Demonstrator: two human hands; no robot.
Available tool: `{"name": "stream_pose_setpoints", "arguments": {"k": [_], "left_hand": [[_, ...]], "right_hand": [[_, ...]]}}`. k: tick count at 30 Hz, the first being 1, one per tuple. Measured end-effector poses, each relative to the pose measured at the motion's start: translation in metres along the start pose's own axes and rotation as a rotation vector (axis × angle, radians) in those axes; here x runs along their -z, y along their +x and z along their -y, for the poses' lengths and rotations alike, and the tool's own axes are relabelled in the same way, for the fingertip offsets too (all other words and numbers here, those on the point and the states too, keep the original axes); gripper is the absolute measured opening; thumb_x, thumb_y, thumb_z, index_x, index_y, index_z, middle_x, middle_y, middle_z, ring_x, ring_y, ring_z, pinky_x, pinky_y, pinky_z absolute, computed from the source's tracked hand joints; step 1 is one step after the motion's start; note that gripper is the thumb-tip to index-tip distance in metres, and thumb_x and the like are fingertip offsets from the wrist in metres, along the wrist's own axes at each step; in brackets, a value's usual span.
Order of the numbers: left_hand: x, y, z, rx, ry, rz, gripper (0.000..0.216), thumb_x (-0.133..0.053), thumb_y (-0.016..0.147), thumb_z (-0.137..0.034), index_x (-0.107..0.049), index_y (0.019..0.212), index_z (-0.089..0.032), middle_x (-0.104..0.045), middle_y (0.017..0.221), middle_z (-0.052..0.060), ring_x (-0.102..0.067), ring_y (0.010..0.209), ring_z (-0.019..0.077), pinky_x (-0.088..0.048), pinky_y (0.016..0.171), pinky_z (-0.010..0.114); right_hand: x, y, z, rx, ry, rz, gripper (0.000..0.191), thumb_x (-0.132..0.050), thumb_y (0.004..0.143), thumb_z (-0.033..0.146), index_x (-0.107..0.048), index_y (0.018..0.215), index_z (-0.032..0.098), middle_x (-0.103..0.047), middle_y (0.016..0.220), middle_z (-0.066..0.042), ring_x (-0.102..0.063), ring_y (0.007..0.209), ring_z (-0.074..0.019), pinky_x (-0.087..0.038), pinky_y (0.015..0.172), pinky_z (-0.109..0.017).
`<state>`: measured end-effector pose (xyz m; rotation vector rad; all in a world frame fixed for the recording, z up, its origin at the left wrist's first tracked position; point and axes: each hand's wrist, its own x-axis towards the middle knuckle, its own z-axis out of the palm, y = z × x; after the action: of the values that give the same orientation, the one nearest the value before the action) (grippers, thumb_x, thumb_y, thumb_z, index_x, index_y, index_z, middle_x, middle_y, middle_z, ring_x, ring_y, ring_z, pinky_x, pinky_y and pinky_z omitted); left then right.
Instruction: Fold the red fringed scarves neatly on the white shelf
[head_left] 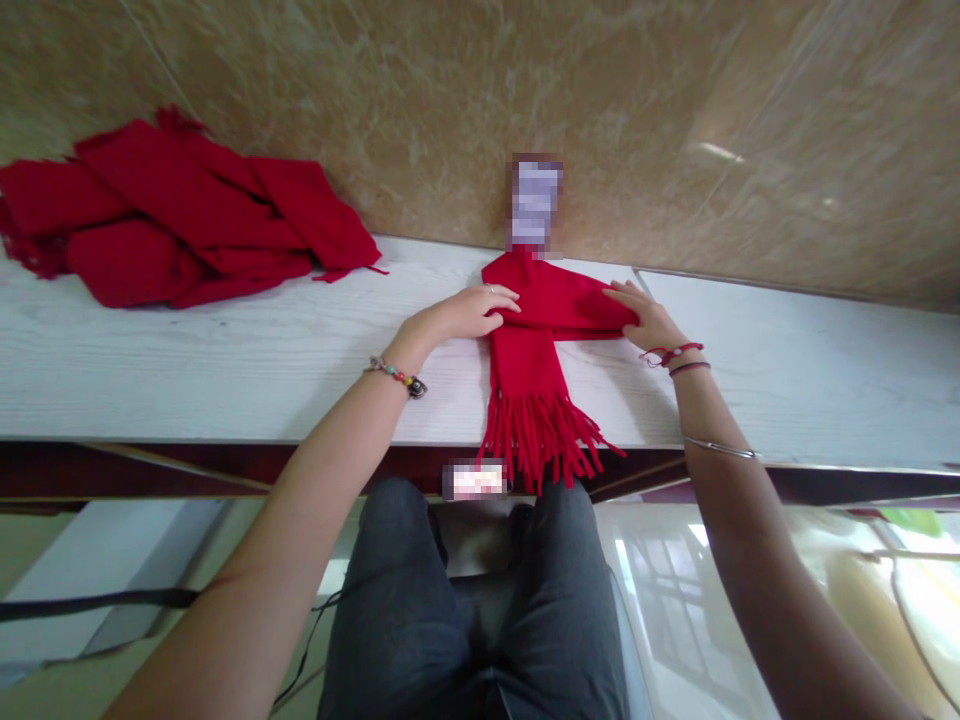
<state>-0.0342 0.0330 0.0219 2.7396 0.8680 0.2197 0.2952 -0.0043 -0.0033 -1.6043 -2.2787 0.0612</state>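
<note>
A red fringed scarf (527,365) lies on the white wood-grain table in front of me. One folded band runs sideways across it, and its fringe hangs over the near table edge. My left hand (474,311) is at the left side of the fold, its fingers over the cloth and thumb by the edge. At the right end of the band, my right hand (646,316) has the fabric between fingers and thumb. Just beyond the scarf, a small blurred object (535,203) leans by the wall.
A heap of red scarves (202,220) is piled at the left, against the marbled wall (450,110). The white table (187,375) is a narrow strip along that wall. Below its front edge sits a blurred phone-like item (478,480), above my knees.
</note>
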Motion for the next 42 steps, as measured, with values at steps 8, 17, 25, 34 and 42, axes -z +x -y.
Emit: {"name": "stream_pose_setpoints", "arguments": {"k": [8,17,25,34,42], "left_hand": [[-0.022,0.012,-0.028,0.061,0.001,0.008,0.05,-0.031,0.097,-0.036,-0.029,0.146,-0.028,-0.007,0.159,-0.001,0.0,0.145,0.0229,-0.007,0.116,0.044],[-0.024,0.012,-0.024,0.139,0.091,0.178,0.054,-0.025,0.096,-0.045,-0.014,0.149,-0.036,0.004,0.158,-0.007,0.01,0.144,0.0275,-0.001,0.115,0.048],[-0.023,0.011,-0.024,0.135,0.031,0.178,0.056,-0.029,0.094,-0.048,-0.023,0.148,-0.034,-0.002,0.159,-0.006,0.008,0.144,0.0298,0.001,0.114,0.049],[-0.028,0.013,-0.016,0.092,0.001,0.155,0.058,-0.033,0.092,-0.05,-0.024,0.147,-0.035,-0.004,0.159,-0.006,0.007,0.144,0.032,0.001,0.114,0.051],[-0.026,0.012,-0.019,0.119,0.003,0.175,0.057,-0.033,0.093,-0.048,-0.022,0.148,-0.034,-0.002,0.159,-0.004,0.007,0.144,0.0313,0.001,0.114,0.051]], "right_hand": [[-0.021,0.013,0.052,-0.05,-0.156,0.098,0.054,-0.027,0.093,0.038,-0.037,0.144,0.022,-0.032,0.152,-0.009,-0.021,0.141,-0.034,-0.017,0.107,-0.068],[-0.011,0.005,0.012,-0.323,-0.324,0.155,0.056,-0.025,0.092,0.035,-0.031,0.147,0.022,-0.029,0.153,-0.011,-0.027,0.138,-0.0377,-0.032,0.1,-0.068],[-0.008,-0.002,-0.005,-0.382,-0.241,-0.123,0.055,-0.032,0.089,0.031,-0.037,0.143,0.023,-0.032,0.151,-0.012,-0.025,0.138,-0.0409,-0.023,0.101,-0.073],[-0.028,0.021,0.035,0.001,-0.177,0.117,0.053,-0.031,0.093,0.041,-0.038,0.143,0.025,-0.033,0.151,-0.007,-0.025,0.139,-0.0347,-0.023,0.107,-0.065],[-0.02,0.004,-0.037,-0.335,-0.125,-0.006,0.055,-0.037,0.087,0.033,-0.042,0.14,0.022,-0.039,0.147,-0.012,-0.034,0.135,-0.0373,-0.03,0.103,-0.066]]}}
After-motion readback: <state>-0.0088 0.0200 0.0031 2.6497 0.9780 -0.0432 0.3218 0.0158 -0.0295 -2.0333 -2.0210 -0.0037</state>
